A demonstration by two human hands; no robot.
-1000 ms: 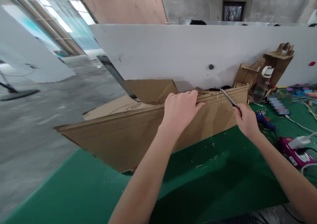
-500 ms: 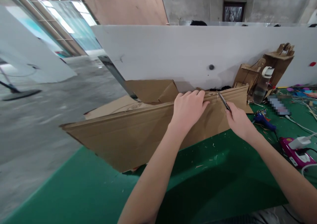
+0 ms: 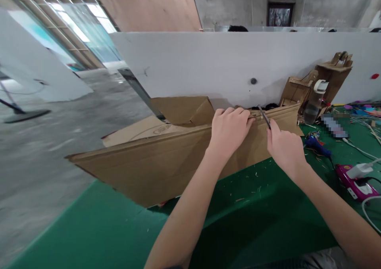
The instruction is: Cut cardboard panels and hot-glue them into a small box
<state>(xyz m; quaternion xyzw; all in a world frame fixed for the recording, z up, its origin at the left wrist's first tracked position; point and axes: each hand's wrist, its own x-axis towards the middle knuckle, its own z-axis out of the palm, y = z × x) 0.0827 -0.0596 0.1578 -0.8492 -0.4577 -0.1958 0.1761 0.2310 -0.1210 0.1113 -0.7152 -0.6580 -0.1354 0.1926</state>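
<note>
A long piece of brown cardboard (image 3: 143,168) stands on edge across the green table, its top edge folded or layered. My left hand (image 3: 230,130) is closed over that top edge near the middle, fingers curled to the far side where their tips are hidden. In my right hand (image 3: 287,148) is a thin-bladed knife (image 3: 264,116), probably a utility knife; the fist hides its handle. The blade lies across the cardboard's top edge, a short way right of my left hand. Behind stands an open cardboard flap (image 3: 183,108).
At the right are a water bottle (image 3: 314,102), cardboard constructions (image 3: 335,76), a phone (image 3: 335,126), a blue glue gun (image 3: 318,145) and a pink power strip (image 3: 357,183) with cables. A white partition (image 3: 190,62) borders the green table (image 3: 89,221) behind. Scraps lie about.
My right hand and the knife have shifted slightly left, closer to my left hand. My left hand has slid a little right, and the cardboard's left end has dipped slightly.
</note>
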